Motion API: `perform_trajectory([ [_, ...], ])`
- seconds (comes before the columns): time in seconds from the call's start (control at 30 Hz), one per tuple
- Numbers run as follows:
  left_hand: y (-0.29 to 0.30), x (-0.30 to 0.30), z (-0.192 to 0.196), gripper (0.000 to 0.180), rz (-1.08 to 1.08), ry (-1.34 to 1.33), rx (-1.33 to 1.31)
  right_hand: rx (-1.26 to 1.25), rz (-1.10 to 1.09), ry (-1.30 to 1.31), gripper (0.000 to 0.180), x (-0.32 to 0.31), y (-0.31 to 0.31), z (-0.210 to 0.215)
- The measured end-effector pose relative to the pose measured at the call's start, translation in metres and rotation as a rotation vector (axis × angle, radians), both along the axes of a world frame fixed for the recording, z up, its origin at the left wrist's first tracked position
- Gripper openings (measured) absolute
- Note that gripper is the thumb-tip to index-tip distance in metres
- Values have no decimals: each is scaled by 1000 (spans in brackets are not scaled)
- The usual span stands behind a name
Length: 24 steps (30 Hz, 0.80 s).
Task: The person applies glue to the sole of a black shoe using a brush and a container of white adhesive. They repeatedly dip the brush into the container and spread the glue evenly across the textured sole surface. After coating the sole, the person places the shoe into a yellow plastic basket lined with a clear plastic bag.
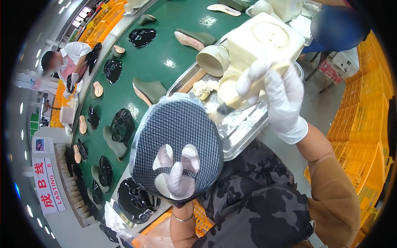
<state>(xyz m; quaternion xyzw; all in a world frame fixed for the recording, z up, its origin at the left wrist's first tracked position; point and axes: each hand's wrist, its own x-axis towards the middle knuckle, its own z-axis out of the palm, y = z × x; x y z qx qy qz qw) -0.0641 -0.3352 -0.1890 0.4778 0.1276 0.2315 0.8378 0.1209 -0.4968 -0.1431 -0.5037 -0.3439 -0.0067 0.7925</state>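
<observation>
left hand (178,175) in a white glove, fingers pushed up through the opening of a patterned grey-and-black shoe upper (175,136), gripping it from inside and holding it up close under the camera, just in front of the near rim of a metal tray (244,132). right hand (276,93), also white-gloved, closed around the pale handle of a glue brush (231,101), dark bristle tip resting low at the tray's surface, just beside the upper's right edge. on the tray: a large cream-coloured glue block container (264,41) with a round recess on top, a small beige cup (213,60) lying on its side against it, and a crumpled lump of off-white residue (204,87) near the tray's left edge. beyond the tray, a green conveyor belt (165,49) curving away, carrying black shoe uppers (122,126) and pale insoles (98,89) spread well apart along its length. another person (68,62) in a white top and pink apron working at the far left side of the belt, hands on a dark piece. yellow plastic crates (359,136) stacked at the right, more of them far off at the top left. camouflage-patterned cloth (256,206) across the lap below the tray, brown sleeve on the right forearm.
</observation>
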Motion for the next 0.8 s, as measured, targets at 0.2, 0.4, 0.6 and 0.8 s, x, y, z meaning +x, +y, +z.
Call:
perform_trajectory([
  [0.2, -15, 9, 0, 43, -116, -193, -166, 155, -2, -42, 15, 20, 25, 9],
  [0.4, -11, 11, -7, 35, -57, -133, -62, -79, 3, 128, 16, 7, 1, -15],
  [0.6, -14, 16, -25, 38, 102, -15, 243, 129, -38, 66, 12, 15, 12, 8],
  [0.8, -13, 29, -28, 41, 132, -265, 368, -84, 93, 104, 12, 15, 8, -11],
])
